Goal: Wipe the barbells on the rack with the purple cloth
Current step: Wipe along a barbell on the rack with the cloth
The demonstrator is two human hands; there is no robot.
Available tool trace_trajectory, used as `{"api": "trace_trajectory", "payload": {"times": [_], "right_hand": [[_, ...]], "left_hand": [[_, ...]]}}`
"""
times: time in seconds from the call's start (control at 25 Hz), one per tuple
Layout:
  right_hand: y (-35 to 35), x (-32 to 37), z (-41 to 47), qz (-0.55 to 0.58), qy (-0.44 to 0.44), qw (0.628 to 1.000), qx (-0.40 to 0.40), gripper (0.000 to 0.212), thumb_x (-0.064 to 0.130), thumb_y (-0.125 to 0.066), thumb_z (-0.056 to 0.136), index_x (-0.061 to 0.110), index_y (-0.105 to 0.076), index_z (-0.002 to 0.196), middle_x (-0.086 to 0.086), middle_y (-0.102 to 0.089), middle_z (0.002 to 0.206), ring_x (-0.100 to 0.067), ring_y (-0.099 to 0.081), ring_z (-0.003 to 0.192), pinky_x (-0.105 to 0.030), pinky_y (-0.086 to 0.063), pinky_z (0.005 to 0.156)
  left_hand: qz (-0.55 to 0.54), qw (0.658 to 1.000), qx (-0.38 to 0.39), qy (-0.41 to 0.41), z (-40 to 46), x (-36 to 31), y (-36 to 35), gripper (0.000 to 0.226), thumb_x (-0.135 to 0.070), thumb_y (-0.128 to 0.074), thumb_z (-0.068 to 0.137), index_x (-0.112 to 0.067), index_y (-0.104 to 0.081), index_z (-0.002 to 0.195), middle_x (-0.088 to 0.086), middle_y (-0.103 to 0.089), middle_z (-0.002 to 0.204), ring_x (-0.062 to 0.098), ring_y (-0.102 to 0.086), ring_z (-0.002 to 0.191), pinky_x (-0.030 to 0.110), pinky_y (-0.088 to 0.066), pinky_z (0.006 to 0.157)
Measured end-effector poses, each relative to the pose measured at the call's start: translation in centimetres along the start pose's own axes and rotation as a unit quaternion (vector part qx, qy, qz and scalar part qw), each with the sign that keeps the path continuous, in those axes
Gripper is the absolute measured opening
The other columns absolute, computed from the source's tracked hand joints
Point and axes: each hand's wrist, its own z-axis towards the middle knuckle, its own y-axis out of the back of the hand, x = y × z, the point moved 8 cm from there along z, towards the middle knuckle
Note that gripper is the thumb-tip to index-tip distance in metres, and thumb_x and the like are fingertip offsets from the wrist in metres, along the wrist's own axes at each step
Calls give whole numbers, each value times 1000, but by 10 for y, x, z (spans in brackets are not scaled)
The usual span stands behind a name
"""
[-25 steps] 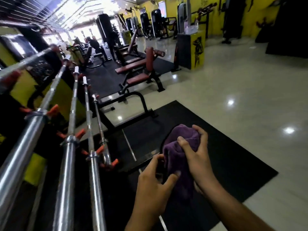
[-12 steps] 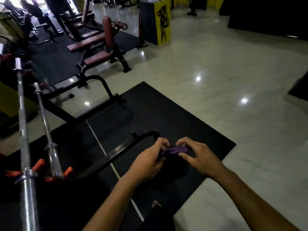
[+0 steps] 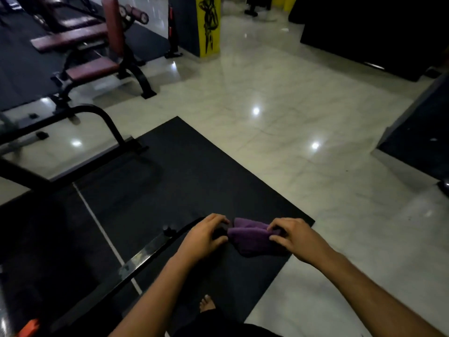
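**Cloth being stretched between both hands, barbells out of view**

Since the earlier pictures the view has been tipping further down and to the right: the barbells that were showing along the left edge are no longer showing, and the hands, which were bunched close together round the cloth, are now sitting further apart with more of the cloth showing between them.

The purple cloth point(image 3: 252, 235) is hanging folded in the air in front of the person, over the near right part of the black floor mat point(image 3: 184, 171), close to that mat's right corner. The left hand point(image 3: 205, 237) is pinching the cloth's left end, fingers curled down over it and thumb closing from below. The right hand point(image 3: 295, 237) is pinching the right end between thumb and curled fingertips.

A black metal bar point(image 3: 145, 255) is running diagonally below the left hand. A bare foot point(image 3: 207, 303) is standing on the mat near its lower edge. A maroon padded bench point(image 3: 92, 66) is standing at the upper left, and a yellow pillar point(image 3: 209, 23) is rising at the top edge on the pale tiled floor point(image 3: 279, 81).
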Motion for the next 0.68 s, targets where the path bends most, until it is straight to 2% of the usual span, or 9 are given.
{"api": "trace_trajectory", "payload": {"times": [0.08,0.2,0.36,0.52,0.68], "right_hand": [[10,-22,24,2,-52,998,-34,12,33,-71,91,29,-69,102,21,-63,96,8,-57,79,-8,-43,69],[17,-50,47,6,-106,993,-53,10,32,-70,92,29,-68,102,21,-61,93,5,-52,73,-13,-42,68],[26,-95,85,14,-152,986,-72,9,32,-66,95,29,-64,103,19,-62,95,4,-52,75,-19,-44,67],[42,-146,139,50,-167,982,-78,12,31,-64,96,30,-66,108,17,-64,98,5,-54,77,-12,-44,68],[72,-200,218,88,-146,981,-87,18,31,-66,95,29,-69,112,20,-62,100,8,-54,79,-6,-39,69]], "left_hand": [[14,999,9,37,26,31,4,37,-44,-66,88,-45,-50,121,-25,-51,127,1,-55,110,29,-50,94],[21,994,54,89,52,69,-2,28,-44,-64,88,-44,-53,114,-21,-60,116,5,-60,106,37,-54,90],[-32,985,97,142,92,105,-18,33,-38,-69,89,-39,-58,121,-18,-63,117,2,-61,109,30,-52,96],[-43,975,100,192,145,132,-18,33,-39,-70,88,-38,-59,120,-16,-64,115,3,-62,104,29,-53,94],[-33,967,97,234,222,155,0,33,-36,-72,89,-33,-59,119,-6,-66,119,5,-62,104,23,-50,93]]}}
